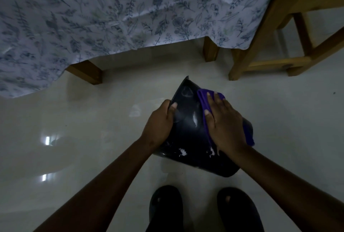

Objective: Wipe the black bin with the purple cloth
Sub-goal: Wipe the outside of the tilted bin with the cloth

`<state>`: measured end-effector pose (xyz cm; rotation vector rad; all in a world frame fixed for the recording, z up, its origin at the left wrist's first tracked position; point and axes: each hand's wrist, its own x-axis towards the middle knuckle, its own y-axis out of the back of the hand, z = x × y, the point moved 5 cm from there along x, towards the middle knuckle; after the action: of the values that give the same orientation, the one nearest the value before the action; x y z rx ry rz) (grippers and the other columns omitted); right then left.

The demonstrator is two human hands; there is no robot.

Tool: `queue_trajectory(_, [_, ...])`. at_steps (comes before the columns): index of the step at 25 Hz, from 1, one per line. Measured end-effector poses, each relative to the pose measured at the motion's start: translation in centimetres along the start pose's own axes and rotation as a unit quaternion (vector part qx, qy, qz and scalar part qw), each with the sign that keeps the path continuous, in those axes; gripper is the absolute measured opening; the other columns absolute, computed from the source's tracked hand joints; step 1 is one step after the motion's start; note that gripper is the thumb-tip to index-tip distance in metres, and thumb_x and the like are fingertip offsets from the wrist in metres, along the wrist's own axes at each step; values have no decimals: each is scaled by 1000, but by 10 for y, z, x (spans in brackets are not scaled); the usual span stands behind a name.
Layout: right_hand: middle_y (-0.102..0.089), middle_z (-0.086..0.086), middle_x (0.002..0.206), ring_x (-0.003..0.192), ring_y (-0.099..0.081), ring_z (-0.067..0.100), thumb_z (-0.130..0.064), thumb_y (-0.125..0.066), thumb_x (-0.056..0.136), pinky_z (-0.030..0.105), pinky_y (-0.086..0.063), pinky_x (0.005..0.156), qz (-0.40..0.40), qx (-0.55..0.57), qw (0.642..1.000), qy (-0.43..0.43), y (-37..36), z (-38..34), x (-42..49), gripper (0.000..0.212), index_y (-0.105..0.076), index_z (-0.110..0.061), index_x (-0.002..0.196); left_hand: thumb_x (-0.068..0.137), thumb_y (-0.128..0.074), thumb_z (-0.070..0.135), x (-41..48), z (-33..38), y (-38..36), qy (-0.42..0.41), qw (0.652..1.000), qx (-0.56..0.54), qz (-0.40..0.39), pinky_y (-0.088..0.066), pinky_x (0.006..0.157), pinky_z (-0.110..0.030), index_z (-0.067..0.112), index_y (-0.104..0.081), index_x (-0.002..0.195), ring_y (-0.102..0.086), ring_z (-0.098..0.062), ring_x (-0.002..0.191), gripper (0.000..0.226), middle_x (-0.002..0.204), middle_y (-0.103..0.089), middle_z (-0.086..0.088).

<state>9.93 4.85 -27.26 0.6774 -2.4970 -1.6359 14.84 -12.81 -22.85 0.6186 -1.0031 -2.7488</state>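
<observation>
Pale glossy floor [74, 129] under my slippers [165, 205]. The black bin [188, 138] lies tipped at twelve o'clock; my left hand [160, 122] clamps its rim, my right hand [225, 120] presses the purple cloth [202, 99] flat. Best to keep firm strokes toward the white flecks.

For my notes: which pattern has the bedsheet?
Blue-grey leaves and flowers on white bedsheet, head view.
</observation>
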Motion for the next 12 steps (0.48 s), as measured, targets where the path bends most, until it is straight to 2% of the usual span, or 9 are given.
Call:
queue_trajectory(3, [-15, 6, 162, 147, -14, 35, -39, -23, 99, 54, -23, 111, -2, -86, 994, 70, -14, -19, -49, 57, -14, -24, 153, 102, -29, 38, 1, -4, -1, 16, 999, 27, 28, -35, 54, -20, 21, -42, 83, -51, -7, 62, 29, 67, -51, 11])
queue_trajectory(6, [-16, 4, 162, 147, -13, 33, -44, -21, 98, 53, -20, 111, 3, -78, 991, 106, -15, -25, -59, 56, -18, -28, 152, 102, -29, 36, 6, 1, -2, -1, 999, 27, 37, -36, 56, -19, 19, -43, 82, -51, -5, 63, 30, 68, -51, 10])
queue_trajectory(7, [-20, 3, 160, 146, -18, 31, -44, -21, 99, 52, -22, 112, 8, -63, 993, 97, -11, -23, -41, 54, -20, -29, 151, 102, -29, 36, 6, 1, -3, -5, 999, 25, 36, -36, 56, -19, 19, -43, 82, -51, -4, 63, 30, 68, -51, 10])
queue_trajectory(10, [-37, 4, 153, 138, -39, 27, -46, -18, 99, 54, -38, 108, -5, 49, 999, -22, 3, 0, 22, 53, -25, -27, 148, 103, -29, 37, 11, 1, -3, 1, 999, 25, 34, -36, 56, -20, 18, -44, 82, -52, -6, 64, 32, 69, -51, 10])
queue_trajectory(12, [-31, 4, 156, 141, -34, 30, -46, -15, 98, 55, -34, 110, 1, 44, 999, -23, 0, 4, 16, 55, -22, -28, 149, 103, -29, 37, 17, 4, -4, 5, 999, 25, 24, -36, 56, -20, 18, -44, 82, -52, -9, 65, 32, 70, -51, 10])
